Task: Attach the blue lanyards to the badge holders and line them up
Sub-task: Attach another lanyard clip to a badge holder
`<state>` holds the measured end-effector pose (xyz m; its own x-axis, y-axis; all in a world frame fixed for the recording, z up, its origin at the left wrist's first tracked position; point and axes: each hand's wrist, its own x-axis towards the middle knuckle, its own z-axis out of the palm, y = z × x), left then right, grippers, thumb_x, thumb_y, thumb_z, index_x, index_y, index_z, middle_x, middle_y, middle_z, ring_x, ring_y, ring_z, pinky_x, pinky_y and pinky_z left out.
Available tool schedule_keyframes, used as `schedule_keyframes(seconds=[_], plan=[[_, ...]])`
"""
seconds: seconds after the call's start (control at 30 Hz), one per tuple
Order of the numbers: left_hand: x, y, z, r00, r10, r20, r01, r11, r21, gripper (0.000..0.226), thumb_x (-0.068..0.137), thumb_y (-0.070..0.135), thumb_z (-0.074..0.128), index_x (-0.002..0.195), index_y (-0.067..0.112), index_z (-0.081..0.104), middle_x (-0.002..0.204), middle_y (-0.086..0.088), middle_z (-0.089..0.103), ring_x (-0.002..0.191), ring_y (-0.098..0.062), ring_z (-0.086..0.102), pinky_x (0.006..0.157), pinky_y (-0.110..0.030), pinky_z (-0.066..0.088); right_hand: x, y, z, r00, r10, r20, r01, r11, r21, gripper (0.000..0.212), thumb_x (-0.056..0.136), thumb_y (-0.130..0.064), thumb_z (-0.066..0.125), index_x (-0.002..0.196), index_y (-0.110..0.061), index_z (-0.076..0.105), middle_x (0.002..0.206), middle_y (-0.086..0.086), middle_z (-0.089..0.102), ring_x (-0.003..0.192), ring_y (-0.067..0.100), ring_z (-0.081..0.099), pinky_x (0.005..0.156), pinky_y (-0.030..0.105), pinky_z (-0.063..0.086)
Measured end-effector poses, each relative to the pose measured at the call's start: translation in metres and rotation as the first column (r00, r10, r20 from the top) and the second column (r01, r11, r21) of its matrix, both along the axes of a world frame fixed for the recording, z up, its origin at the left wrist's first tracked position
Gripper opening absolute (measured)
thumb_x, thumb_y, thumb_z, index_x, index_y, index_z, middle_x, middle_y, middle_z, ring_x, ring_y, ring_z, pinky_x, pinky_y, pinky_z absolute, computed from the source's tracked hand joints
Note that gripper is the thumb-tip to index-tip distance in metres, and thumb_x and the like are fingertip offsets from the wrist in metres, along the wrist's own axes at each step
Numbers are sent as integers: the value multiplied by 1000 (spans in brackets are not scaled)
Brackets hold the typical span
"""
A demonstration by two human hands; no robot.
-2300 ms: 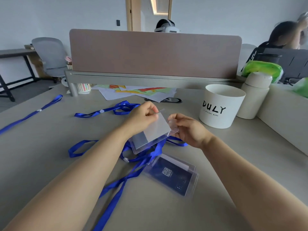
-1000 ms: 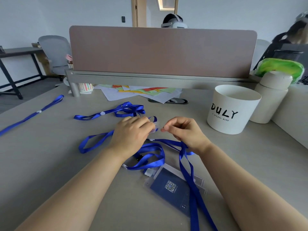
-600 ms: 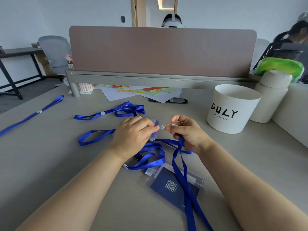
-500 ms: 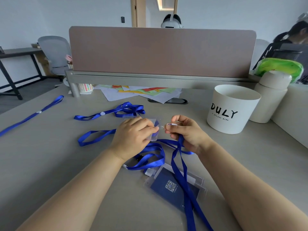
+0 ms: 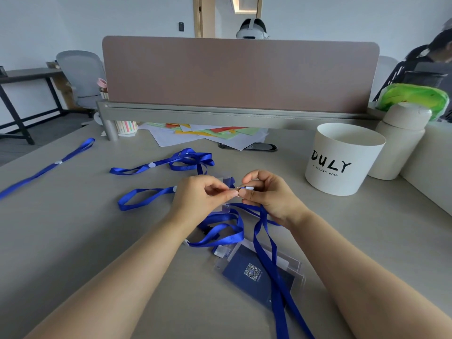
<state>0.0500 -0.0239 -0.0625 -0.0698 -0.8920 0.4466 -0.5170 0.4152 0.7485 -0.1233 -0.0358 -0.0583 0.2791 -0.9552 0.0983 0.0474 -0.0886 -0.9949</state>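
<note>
**Hands closer than half a second ago; clip now at the left fingertips.**
Left hand [image 5: 200,196] pinches the clear badge holder [image 5: 221,177] just above the worktop [image 5: 73,241]. Right hand [image 5: 269,194] pinches the clip [image 5: 238,189] of the blue lanyard [image 5: 265,238], whose strap trails over a second holder [image 5: 239,277]. The slot is hidden behind fingers. Best to keep the holder still, feed the clip in square, and leave the strap untwisted.
</note>
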Motion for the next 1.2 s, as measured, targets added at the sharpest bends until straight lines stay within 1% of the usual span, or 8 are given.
schedule_keyframes(seconds=[0.23,0.33,0.47,0.6,0.8,0.9,1.1,1.2], plan=[[-4,2,4,998,63,17,-65,995,82,14,76,27,74,83,14,72,75,4,71,71,-6,66,64,-16,52,3,0,-3,999,10,42,-10,1000,-6,19,80,8,61,82,-11,58,64,-4,70,70,10,68,64,20,57],[-5,3,5,998,64,29,-66,995,71,9,79,21,71,84,13,72,75,2,71,72,-9,66,66,-19,54,4,0,-5,998,-2,66,2,1000,-5,20,80,10,60,81,-10,58,64,-2,70,72,14,67,65,21,57],[-6,4,4,991,96,90,-99,994,33,8,80,17,69,85,12,72,71,6,67,65,-1,61,59,-10,48,5,1,-5,998,-4,69,5,1000,-19,22,79,12,61,79,-10,57,71,5,70,78,20,68,69,24,58],[-8,5,4,982,134,137,-129,991,-45,9,80,15,68,83,7,73,69,3,67,57,-2,56,54,-8,43,5,2,-4,996,11,85,-8,999,-35,24,79,14,59,77,-9,53,68,4,71,75,14,71,73,24,57],[-7,4,4,989,106,103,-103,994,-38,6,80,11,67,81,8,72,66,6,63,59,-3,57,55,-11,45,5,3,-4,997,14,70,-10,999,-53,25,80,13,59,75,-10,51,71,3,72,78,16,71,79,30,56],[-6,3,3,992,78,97,-76,997,-27,5,81,10,67,83,8,71,66,8,62,60,-1,58,56,-6,45,5,4,-3,996,20,86,-16,999,-44,25,80,14,58,75,-9,50,70,4,73,77,15,71,75,24,57],[0,-4,-1,998,25,50,-24,1000,-8,6,83,12,65,85,8,69,80,-5,72,75,-12,66,67,-12,49,4,5,0,988,-4,157,6,1000,-15,23,83,14,53,77,-8,50,66,2,72,71,11,71,70,21,58],[4,-7,0,1000,1,18,-1,1000,-13,2,84,10,64,84,10,66,89,-2,69,79,-4,63,68,-8,48,6,6,3,985,-3,175,1,1000,14,22,84,14,52,79,-8,51,65,1,71,70,12,71,68,20,58]])
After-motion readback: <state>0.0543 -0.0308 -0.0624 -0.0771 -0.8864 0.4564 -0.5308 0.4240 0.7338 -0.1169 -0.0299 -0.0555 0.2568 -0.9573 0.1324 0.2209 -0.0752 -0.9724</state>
